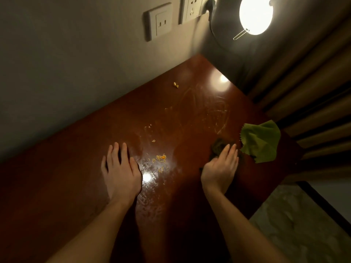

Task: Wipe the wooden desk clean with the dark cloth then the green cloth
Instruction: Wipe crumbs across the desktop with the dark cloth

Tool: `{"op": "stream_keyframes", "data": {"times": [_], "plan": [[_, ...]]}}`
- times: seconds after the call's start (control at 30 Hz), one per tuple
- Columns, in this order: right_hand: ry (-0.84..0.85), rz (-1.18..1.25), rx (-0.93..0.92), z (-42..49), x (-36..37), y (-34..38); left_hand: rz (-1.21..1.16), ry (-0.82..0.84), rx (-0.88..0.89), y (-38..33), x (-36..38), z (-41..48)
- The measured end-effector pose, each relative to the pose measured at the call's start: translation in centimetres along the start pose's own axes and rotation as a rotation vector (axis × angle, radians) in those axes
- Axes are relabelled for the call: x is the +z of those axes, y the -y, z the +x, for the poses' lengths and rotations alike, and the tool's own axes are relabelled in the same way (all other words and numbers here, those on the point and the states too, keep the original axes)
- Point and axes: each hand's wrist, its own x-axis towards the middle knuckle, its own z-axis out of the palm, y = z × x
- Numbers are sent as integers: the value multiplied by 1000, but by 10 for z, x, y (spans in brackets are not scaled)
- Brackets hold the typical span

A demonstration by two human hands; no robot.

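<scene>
Starting on the dark-cloth pass is where we judge ourselves to be. Our right hand [221, 164] lies on the dark cloth [218, 145] with fingers straight and held together, pressing it to the worktop [76, 186] rather than pinching it. Whether the thumb hooks under the fabric we cannot tell. Our left hand [121, 171] lies flat on the wood, fingers straight and slightly spread, holding nothing.

The dark cloth is bunched into a small wad, mostly under and just beyond the right fingertips, and hard to read against the dim wood. The green cloth [260, 141] lies crumpled just past the right hand on its outer side, touching or nearly touching the dark one, near the worktop's edge. It has a zigzag-cut border.

Between our two hands sits a scatter of orange-yellow crumbs [161, 158] on a glossy, streaked patch. Farther ahead of the right hand are curved dried smears [218, 112], and beyond them a lone yellow bit [176, 85].

The next move, as we see it, calls for sweeping the dark cloth from the right hand's spot inward across the crumbs. It needs firm pressure, and the green cloth should be left where it lies.
</scene>
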Motion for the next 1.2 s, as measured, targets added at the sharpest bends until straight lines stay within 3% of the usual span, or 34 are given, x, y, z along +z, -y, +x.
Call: {"op": "stream_keyframes", "data": {"times": [0.1,0.2,0.47,0.63,0.73,0.83,1.03,1.2], "plan": [[-42,-18,94,30,3,11,-1,-12,4,1,2,0],[1,-23,28,64,8,21,3,-19,12,2,4,0],[243,33,-775,78,11,8,11,-15,14,1,1,0],[351,46,-1058,45,11,-4,2,-7,11,0,-1,0],[352,46,-1119,10,6,-18,-6,9,4,-1,-3,-1],[281,57,-976,-20,2,-29,-13,21,1,-1,-7,-1],[102,89,-359,-19,6,-18,-14,17,6,0,-5,-1],[0,65,-95,20,10,11,-10,-2,4,0,-1,-1]]}}
